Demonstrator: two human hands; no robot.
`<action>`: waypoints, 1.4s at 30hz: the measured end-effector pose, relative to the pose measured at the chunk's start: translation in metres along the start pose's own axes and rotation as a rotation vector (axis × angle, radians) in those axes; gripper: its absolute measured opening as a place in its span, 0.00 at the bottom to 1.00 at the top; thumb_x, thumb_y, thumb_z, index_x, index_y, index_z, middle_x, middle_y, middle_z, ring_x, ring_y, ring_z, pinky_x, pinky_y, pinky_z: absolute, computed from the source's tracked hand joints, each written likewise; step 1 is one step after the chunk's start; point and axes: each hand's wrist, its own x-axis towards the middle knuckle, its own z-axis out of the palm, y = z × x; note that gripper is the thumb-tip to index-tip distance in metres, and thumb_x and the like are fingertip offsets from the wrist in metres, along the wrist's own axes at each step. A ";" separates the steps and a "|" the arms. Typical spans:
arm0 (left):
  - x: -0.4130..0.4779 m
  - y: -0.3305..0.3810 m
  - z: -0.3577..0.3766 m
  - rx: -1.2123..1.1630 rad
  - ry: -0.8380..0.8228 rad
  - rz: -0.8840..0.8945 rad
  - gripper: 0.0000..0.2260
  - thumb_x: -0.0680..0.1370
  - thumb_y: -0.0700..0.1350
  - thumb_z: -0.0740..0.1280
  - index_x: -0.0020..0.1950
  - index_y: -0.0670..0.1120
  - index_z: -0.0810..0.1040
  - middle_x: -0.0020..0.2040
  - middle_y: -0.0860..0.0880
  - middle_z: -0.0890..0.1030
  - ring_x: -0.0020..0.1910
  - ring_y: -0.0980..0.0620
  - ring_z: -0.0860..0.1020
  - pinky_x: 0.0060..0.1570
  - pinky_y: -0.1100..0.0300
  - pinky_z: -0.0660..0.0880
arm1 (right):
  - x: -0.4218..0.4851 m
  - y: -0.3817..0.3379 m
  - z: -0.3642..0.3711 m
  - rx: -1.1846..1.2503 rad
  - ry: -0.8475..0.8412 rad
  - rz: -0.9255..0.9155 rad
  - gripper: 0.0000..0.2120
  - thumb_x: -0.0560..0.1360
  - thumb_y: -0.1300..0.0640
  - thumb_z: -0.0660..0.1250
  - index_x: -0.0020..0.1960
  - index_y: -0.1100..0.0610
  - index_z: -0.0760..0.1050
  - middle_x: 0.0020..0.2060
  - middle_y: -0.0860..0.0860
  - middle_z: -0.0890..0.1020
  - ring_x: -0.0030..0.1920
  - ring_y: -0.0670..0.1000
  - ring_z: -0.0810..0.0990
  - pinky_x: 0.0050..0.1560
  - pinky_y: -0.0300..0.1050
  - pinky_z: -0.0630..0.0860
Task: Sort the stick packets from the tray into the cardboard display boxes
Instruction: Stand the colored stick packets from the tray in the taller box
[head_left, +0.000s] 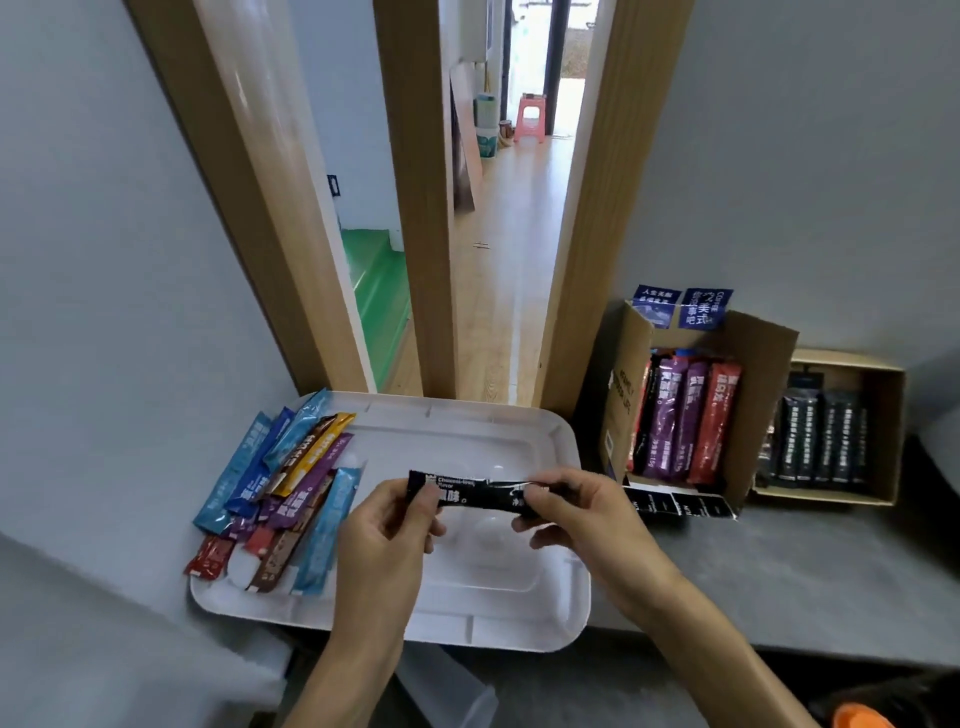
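Observation:
A black stick packet (475, 491) with white lettering lies level above the white tray (467, 431). My left hand (387, 525) pinches its left end and my right hand (576, 512) pinches its right end. A pile of several blue, purple, yellow, brown and red stick packets (291, 488) covers the tray's left side. To the right stands a cardboard display box (763, 364) with purple and red packets (691, 421) upright in it. Further right, a second cardboard box (883, 410) holds black packets (821, 441).
The tray and boxes rest on a grey ledge (779, 571) against a grey wall. Wooden door posts (415, 208) rise behind the tray, with a hallway and a pink stool (531, 117) beyond. An orange object (857, 719) shows at the bottom right corner.

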 end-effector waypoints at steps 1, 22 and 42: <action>0.000 0.003 0.005 0.022 -0.013 0.021 0.05 0.78 0.49 0.69 0.44 0.51 0.82 0.35 0.49 0.82 0.35 0.54 0.77 0.42 0.55 0.75 | -0.006 0.001 -0.008 -0.114 -0.035 -0.009 0.04 0.79 0.64 0.68 0.51 0.62 0.82 0.43 0.56 0.86 0.45 0.55 0.86 0.45 0.46 0.80; 0.018 -0.014 0.171 0.497 -0.426 0.205 0.25 0.78 0.42 0.69 0.72 0.57 0.67 0.65 0.56 0.76 0.62 0.58 0.75 0.46 0.76 0.72 | 0.017 -0.005 -0.109 -0.631 0.556 -0.142 0.08 0.80 0.58 0.67 0.58 0.52 0.78 0.48 0.46 0.82 0.50 0.47 0.82 0.49 0.45 0.82; 0.012 -0.022 0.179 0.611 -0.379 0.254 0.29 0.81 0.42 0.65 0.79 0.54 0.57 0.74 0.53 0.68 0.72 0.53 0.69 0.65 0.65 0.66 | 0.033 0.005 -0.105 -1.022 0.608 -0.314 0.28 0.81 0.54 0.66 0.78 0.49 0.59 0.65 0.51 0.77 0.59 0.51 0.81 0.53 0.50 0.82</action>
